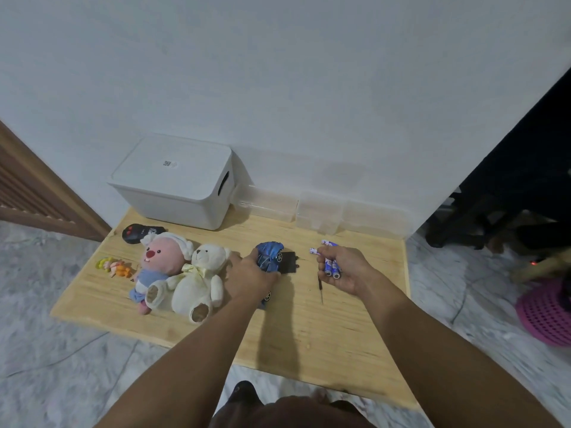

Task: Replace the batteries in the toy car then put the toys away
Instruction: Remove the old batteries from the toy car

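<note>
A blue toy car (270, 256) lies on the wooden board (309, 329), and my left hand (250, 274) grips it from above. Its black battery cover (289, 262) rests just right of the car. My right hand (343, 268) is closed around several blue batteries (333, 268). Two more batteries (321, 247) lie on the board beyond its fingers. A small screwdriver (320, 288) lies below that hand.
A white lidded storage box (176, 183) stands at the back left against the wall. Clear plastic containers (321, 213) sit to its right. A black remote (139, 233), a pink plush (160, 261), a white teddy bear (200, 276) and small figures (116, 267) lie left of the car.
</note>
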Available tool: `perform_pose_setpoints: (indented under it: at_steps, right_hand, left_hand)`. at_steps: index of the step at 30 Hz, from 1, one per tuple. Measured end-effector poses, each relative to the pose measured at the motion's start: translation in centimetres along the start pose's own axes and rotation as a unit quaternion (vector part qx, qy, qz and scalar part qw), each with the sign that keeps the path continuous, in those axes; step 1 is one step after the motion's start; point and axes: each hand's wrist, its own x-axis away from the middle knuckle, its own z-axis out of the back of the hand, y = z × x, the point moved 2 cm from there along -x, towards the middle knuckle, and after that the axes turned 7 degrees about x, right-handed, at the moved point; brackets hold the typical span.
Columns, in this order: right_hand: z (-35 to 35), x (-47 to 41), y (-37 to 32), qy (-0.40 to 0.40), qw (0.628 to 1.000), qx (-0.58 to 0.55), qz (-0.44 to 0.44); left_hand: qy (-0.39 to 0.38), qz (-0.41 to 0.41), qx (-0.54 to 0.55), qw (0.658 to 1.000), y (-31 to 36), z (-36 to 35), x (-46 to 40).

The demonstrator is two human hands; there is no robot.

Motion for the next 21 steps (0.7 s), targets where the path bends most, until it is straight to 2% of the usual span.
perform_pose_setpoints:
  at_steps: [9,15,21]
  right_hand:
    - [2.8,-0.4,0.8,0.027,0.999,0.016,-0.009]
    - [4.0,-0.8,0.6,0.032,0.999,0.016,-0.010]
    - [5.9,-1.6,0.0,0.037,0.999,0.013,-0.012]
  left_hand:
    - [0.026,-0.030,-0.188,0.981,-0.6,-3.1,0.6]
    - [0.054,-0.025,-0.237,0.970,-0.6,-4.3,0.7]
    - [0.083,-0.029,-0.208,0.974,-0.5,-4.6,1.0]
